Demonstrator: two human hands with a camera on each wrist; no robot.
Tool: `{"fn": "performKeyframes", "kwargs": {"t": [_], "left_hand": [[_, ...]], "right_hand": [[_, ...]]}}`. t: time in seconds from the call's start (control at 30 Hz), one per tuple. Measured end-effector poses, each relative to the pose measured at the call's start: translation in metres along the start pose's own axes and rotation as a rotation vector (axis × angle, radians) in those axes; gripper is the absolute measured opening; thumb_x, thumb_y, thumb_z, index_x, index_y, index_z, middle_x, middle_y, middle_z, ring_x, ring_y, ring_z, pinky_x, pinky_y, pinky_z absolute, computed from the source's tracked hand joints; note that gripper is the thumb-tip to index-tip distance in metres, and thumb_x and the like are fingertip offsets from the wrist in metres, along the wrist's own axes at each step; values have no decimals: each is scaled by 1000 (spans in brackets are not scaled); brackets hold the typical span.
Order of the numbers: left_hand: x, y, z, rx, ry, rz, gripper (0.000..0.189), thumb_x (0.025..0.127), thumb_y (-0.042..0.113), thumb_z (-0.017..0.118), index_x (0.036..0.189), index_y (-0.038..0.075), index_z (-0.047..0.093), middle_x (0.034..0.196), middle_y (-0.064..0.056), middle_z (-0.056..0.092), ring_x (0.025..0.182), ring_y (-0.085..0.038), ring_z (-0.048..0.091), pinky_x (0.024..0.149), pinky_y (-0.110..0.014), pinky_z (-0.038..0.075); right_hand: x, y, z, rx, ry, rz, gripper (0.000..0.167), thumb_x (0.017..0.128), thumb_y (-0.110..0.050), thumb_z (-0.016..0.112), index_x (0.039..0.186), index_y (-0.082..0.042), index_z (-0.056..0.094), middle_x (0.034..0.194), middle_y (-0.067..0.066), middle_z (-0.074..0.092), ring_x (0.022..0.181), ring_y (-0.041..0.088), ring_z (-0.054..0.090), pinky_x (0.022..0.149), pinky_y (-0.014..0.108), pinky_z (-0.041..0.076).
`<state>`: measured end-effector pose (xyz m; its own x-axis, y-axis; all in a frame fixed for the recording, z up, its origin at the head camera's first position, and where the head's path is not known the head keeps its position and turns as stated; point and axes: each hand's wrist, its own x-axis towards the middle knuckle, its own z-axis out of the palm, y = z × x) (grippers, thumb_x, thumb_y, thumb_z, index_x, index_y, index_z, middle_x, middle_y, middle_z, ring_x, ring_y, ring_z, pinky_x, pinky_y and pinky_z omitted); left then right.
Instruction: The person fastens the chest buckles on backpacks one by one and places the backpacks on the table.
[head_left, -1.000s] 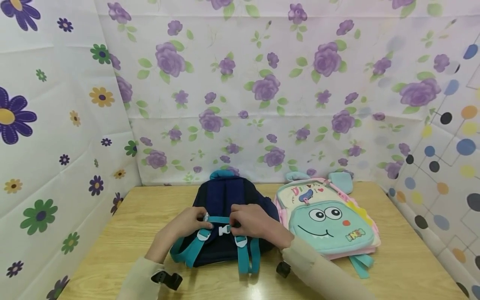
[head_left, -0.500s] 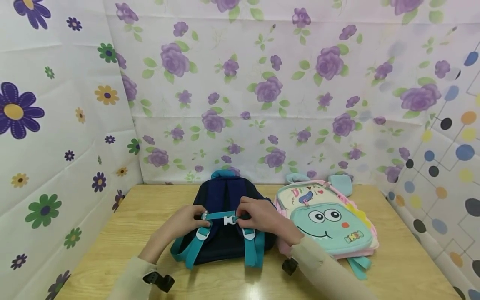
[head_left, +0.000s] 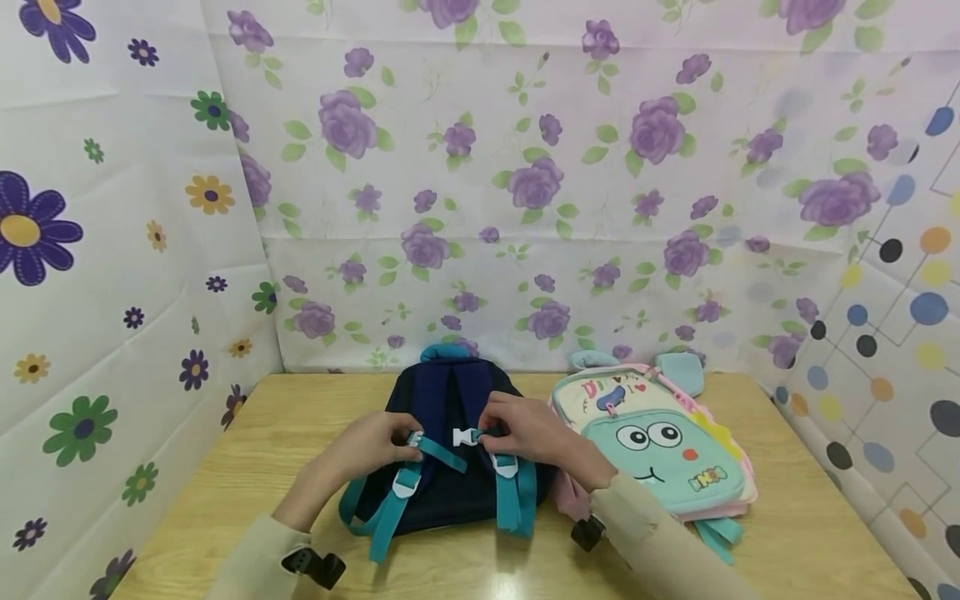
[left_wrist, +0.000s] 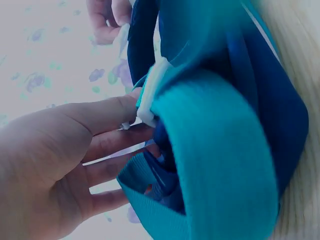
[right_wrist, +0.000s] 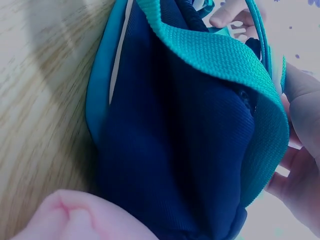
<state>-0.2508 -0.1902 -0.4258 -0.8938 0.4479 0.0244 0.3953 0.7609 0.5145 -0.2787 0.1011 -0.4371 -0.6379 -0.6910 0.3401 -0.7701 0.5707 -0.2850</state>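
table (head_left: 300,417) | 1 navy backpack (head_left: 450,500) | 1 pastel backpack (head_left: 678,471) | left hand (head_left: 367,447) pinches 1 strap (head_left: 446,455) | right hand (head_left: 528,427) pinches 1 buckle (head_left: 462,437)

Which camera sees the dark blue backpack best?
The head view: nearly the whole dark blue backpack fits. The left wrist view shows only part, close up, behind a teal strap; the right wrist view, mostly one side.

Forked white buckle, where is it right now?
In the head view, the forked white buckle is over the middle of the navy backpack, just left of the right hand and right of the teal strap end at the left hand.
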Motion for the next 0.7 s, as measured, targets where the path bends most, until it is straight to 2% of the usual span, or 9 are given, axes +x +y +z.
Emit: {"fn": "performKeyframes", "kwargs": {"t": [0.13,0.4,0.5,0.7], "left_hand": [[2,5,2,-3,5,39,26,85,30,79,107,18,73,75,11,59,65,-7,51,61,-23,43],[8,8,9,-67,32,125,22,87,28,77,107,20,73,74,9,54,62,-6,48,58,-22,41],[10,11,13,-65,53,122,20,87,26,77,105,19,73,72,8,52,60,-6,46,55,-21,38],[10,12,21,-74,84,62,21,86,26,78,104,18,74,68,8,52,57,-5,45,53,-20,37]], "right_hand": [[1,-2,2,2,4,-1,5,92,-33,68,93,-28,66,88,-11,54,67,-1,46,59,17,41],[4,-3,5,27,-18,24,6,93,-35,66,94,-29,65,91,-13,55,67,-3,48,60,16,43],[4,-4,6,32,-30,40,6,93,-36,65,94,-29,65,91,-13,56,67,-3,48,61,16,43],[2,-7,11,46,-34,58,6,93,-34,66,93,-28,66,89,-13,55,67,-2,49,60,17,43]]}}
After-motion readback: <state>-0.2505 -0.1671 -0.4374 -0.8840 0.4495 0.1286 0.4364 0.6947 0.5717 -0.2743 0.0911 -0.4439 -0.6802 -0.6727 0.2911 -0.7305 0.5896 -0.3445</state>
